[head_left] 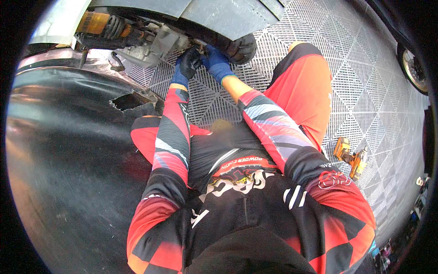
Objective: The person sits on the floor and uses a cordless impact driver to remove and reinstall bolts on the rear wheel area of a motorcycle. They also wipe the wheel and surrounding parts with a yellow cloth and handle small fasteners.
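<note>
Both my hands wear blue gloves with black palms and meet at the underside of a vehicle. My left hand (188, 65) has its dark palm side showing, with the fingers curled beside a grey metal housing (163, 43). Close against it on the right, my right hand (216, 63) shows its blue back, and its fingers bend in toward the same spot. Something small between the fingertips is too hidden to name. Just right of my right hand is a black, rounded, tyre-like part (242, 49).
A grey body panel (230, 18) overhangs the hands. A yellow cylindrical part with a black coil (95, 22) lies farther left. On my left spreads a large black panel (59, 150) with a torn hole. A yellow cordless power tool (358, 163) rests on the grey grid floor (365, 91) at right.
</note>
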Motion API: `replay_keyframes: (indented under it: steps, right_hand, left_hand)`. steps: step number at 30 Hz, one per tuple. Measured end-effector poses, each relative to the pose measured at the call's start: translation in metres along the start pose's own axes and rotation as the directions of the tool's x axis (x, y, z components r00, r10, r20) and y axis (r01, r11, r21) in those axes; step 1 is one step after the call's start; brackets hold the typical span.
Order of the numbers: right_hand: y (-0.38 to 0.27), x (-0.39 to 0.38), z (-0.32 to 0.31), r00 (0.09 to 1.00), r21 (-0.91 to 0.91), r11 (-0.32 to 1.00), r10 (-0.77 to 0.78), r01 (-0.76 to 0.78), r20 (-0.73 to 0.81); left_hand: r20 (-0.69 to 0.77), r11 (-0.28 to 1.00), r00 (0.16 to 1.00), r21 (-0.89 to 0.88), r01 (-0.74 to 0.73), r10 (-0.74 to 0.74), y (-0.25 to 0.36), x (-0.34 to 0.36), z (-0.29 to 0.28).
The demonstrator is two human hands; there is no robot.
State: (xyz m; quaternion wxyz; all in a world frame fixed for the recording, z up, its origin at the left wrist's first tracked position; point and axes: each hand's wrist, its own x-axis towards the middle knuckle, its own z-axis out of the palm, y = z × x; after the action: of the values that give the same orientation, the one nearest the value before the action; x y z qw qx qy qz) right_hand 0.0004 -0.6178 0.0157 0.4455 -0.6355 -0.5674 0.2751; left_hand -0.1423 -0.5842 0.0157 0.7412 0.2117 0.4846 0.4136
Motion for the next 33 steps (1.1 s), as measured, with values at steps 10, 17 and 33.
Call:
replay_keyframes:
  steps: [10,17,33]
  right_hand:
    - [0.001,-0.002,0.002,0.993,0.019,0.995,-0.095,0.097,-0.075]
    - [0.009,-0.001,0.009,0.991,-0.026,0.995,-0.102,0.100,-0.083]
    - [-0.011,-0.023,-0.021,0.993,0.122,0.986,0.105,-0.111,0.054]
  left_hand:
    - [0.024,0.999,0.999,-0.002,-0.032,0.032,-0.007,0.009,-0.009]
    - [0.083,0.998,0.996,0.051,-0.028,0.024,-0.006,0.013,-0.010]
    - [0.338,0.998,0.940,-0.031,0.058,-0.044,0.007,0.005,0.010]
